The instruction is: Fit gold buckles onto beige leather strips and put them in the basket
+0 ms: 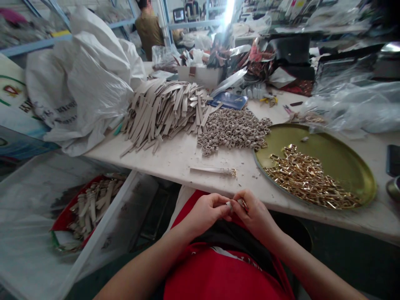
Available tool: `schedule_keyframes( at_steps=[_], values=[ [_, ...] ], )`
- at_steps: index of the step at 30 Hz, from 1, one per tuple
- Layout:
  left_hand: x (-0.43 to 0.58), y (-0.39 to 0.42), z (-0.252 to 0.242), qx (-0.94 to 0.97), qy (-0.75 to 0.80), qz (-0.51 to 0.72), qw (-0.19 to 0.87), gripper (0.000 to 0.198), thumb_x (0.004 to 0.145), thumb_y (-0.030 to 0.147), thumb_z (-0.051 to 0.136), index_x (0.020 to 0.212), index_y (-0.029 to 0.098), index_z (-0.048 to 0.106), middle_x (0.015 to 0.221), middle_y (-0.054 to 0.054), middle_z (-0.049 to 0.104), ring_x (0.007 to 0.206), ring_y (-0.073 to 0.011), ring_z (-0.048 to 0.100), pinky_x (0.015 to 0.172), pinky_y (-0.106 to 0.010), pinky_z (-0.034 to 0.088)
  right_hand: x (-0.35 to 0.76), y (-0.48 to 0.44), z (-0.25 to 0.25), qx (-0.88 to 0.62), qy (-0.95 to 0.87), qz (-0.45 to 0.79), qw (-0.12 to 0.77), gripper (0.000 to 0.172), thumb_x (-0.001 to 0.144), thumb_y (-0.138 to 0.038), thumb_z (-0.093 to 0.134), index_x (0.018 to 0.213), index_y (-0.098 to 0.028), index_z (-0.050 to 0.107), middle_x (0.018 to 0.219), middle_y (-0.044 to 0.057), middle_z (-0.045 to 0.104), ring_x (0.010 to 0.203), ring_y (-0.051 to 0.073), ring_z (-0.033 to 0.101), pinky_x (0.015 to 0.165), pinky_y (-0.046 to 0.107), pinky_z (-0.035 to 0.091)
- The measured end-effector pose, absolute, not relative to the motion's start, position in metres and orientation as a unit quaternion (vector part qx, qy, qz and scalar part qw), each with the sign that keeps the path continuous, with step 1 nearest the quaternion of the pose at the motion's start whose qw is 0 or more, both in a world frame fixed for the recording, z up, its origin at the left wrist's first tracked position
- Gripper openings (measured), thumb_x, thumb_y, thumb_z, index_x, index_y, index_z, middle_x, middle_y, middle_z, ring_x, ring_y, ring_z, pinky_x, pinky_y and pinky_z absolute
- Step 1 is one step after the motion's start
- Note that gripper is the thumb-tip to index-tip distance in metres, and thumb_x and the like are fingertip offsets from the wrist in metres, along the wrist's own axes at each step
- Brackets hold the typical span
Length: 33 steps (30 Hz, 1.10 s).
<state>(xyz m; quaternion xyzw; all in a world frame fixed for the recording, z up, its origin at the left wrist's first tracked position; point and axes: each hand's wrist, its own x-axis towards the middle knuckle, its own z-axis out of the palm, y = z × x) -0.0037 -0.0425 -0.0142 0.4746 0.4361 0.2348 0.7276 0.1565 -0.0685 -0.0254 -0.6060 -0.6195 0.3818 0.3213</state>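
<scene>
The left hand (210,211) pinches a small pale piece (229,205) and the right hand (256,212) a gold piece (243,203), fingertips nearly together, just below the table's (175,157) front edge. Beyond them on the table lie a strap (208,170), a heap of loops (233,130) and a pile of strips (165,108), with a round tray (342,154) of gold buckles (312,180) at right. Lower left, a red-rimmed bag (62,220) of straps (91,204) sits inside a white bin (28,200).
</scene>
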Motion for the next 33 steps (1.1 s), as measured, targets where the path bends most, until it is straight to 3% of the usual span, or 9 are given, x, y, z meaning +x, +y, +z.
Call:
schedule_keyframes(
  at_steps=[5,8,11,16,20,24,29,33],
  values=[
    [-0.001,-0.042,-0.020,0.465,0.431,0.250,0.732,0.034,0.068,0.035,0.069,0.088,0.011,0.057,0.076,-0.006,0.065,0.063,-0.0127,0.061,0.063,-0.027,0.048,0.150,-0.076,-0.029,-0.554,-0.544,0.487,0.400,0.030,0.087,-0.049,0.040,0.083,-0.021,0.048,0.055,-0.004,0.046,0.048,0.012,0.041,0.046,0.024,0.032],
    [-0.005,-0.040,-0.016,0.512,0.426,0.186,0.722,0.030,0.072,0.039,0.063,0.083,0.012,0.056,0.068,-0.003,0.063,0.057,-0.0118,0.059,0.058,-0.025,0.046,0.149,-0.076,-0.032,-0.538,-0.492,0.523,0.441,0.036,0.086,-0.056,0.039,0.088,-0.021,0.049,0.051,-0.007,0.037,0.043,0.011,0.034,0.042,0.024,0.027],
    [-0.009,-0.039,-0.008,0.584,0.419,0.129,0.683,0.032,0.079,0.044,0.052,0.071,0.014,0.055,0.060,0.000,0.059,0.051,-0.0102,0.054,0.051,-0.021,0.041,0.148,-0.075,-0.034,-0.530,-0.521,0.506,0.438,0.036,0.085,-0.055,0.043,0.089,-0.020,0.052,0.057,-0.004,0.046,0.050,0.012,0.041,0.047,0.024,0.032],
    [-0.011,-0.028,0.004,0.648,0.397,0.114,0.640,0.033,0.083,0.043,0.046,0.070,0.014,0.057,0.058,0.000,0.057,0.050,-0.0098,0.052,0.050,-0.020,0.040,0.148,-0.065,-0.035,-0.491,-0.588,0.510,0.391,0.035,0.089,-0.050,0.036,0.097,-0.020,0.053,0.058,-0.001,0.056,0.053,0.016,0.052,0.052,0.027,0.039],
    [-0.011,0.008,0.007,0.767,0.424,0.097,0.472,0.038,0.084,0.045,0.043,0.068,0.016,0.060,0.061,-0.002,0.061,0.056,-0.0129,0.055,0.053,-0.021,0.038,0.155,-0.025,-0.033,-0.531,-0.667,0.387,0.351,0.034,0.087,-0.047,0.039,0.099,-0.021,0.058,0.076,0.005,0.067,0.071,0.022,0.061,0.065,0.032,0.045],
    [-0.009,0.059,-0.003,0.821,0.493,0.146,0.248,0.031,0.083,0.044,0.048,0.087,0.018,0.064,0.079,-0.006,0.066,0.072,-0.0186,0.058,0.062,-0.026,0.040,0.160,0.039,-0.036,-0.581,-0.706,0.234,0.330,0.033,0.088,-0.040,0.039,0.088,-0.019,0.063,0.083,0.009,0.066,0.077,0.024,0.060,0.068,0.034,0.044],
    [-0.017,0.120,-0.016,0.827,0.510,0.148,0.185,0.024,0.084,0.034,0.050,0.078,0.017,0.065,0.082,-0.007,0.065,0.078,-0.0179,0.059,0.073,-0.027,0.042,0.157,0.072,-0.061,-0.535,-0.783,0.135,0.288,0.029,0.087,-0.034,0.043,0.080,-0.020,0.068,0.084,0.009,0.064,0.077,0.022,0.059,0.072,0.034,0.043],
    [-0.015,0.188,-0.011,0.792,0.568,0.174,0.141,0.023,0.088,0.028,0.043,0.090,0.018,0.064,0.093,-0.008,0.064,0.089,-0.0179,0.058,0.082,-0.028,0.041,0.158,0.060,-0.073,-0.535,-0.785,0.112,0.292,0.024,0.086,-0.033,0.047,0.085,-0.023,0.068,0.087,0.008,0.065,0.078,0.022,0.059,0.071,0.035,0.043]
  ],
)
